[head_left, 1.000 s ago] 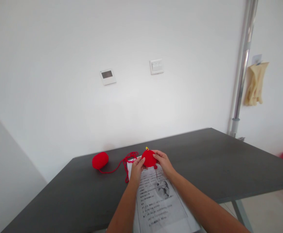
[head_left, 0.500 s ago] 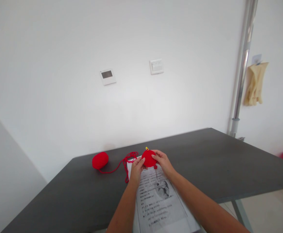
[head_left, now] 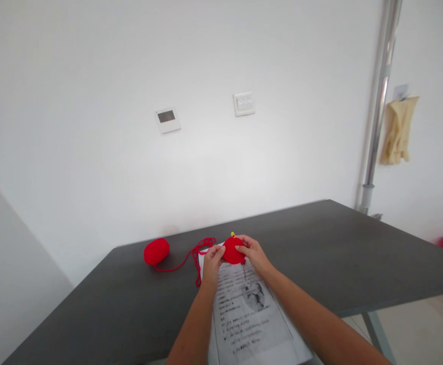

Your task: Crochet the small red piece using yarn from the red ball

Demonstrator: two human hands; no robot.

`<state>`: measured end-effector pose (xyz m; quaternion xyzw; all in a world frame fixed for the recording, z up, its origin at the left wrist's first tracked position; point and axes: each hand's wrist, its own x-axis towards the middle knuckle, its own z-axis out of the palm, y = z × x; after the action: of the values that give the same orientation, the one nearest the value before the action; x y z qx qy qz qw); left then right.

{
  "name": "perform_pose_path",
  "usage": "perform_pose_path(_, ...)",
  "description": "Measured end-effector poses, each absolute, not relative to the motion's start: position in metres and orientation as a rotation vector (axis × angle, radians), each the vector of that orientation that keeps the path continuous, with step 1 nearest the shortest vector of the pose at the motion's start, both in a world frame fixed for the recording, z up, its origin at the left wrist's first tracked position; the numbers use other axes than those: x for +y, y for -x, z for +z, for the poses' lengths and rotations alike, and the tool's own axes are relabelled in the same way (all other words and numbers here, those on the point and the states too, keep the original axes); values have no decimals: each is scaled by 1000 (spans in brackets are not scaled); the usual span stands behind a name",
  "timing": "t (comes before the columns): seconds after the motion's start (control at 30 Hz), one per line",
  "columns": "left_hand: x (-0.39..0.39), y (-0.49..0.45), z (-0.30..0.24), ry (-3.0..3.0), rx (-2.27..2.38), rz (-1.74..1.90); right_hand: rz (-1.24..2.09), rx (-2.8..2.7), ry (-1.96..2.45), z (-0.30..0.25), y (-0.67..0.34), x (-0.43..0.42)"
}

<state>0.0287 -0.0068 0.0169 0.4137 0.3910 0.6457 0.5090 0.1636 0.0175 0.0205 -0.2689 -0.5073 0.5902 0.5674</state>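
Observation:
Between both hands is a round red crochet piece (head_left: 233,252), held up over a printed sheet. My left hand (head_left: 213,259) pinches its left edge between thumb and fingers. On the right edge my right hand (head_left: 254,255) grips it, thumb lying on the front and fingers behind. A small yellow stitch marker (head_left: 233,234) sticks up from its top edge. A short tail of red yarn hangs from the lower right of the piece. Loose red yarn (head_left: 197,253) lies left of my left hand and runs to a red yarn ball (head_left: 156,252).
The printed paper (head_left: 244,324) lies on the dark table (head_left: 312,253) beneath my forearms. A white wall with a switch (head_left: 244,104) and a small panel (head_left: 168,120) rises behind. At the right are a metal pole (head_left: 379,111) and hanging yellowish gloves (head_left: 400,132).
The red crochet piece has shifted and turned slightly to the right in my hands, its yellow marker moving with it. The yarn ball stays where it was.

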Motion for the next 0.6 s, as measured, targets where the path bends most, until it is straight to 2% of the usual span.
perform_pose_path(0.6,-6,-27,17,-894,873,1622,1435,-1096,646,20,-165,17)
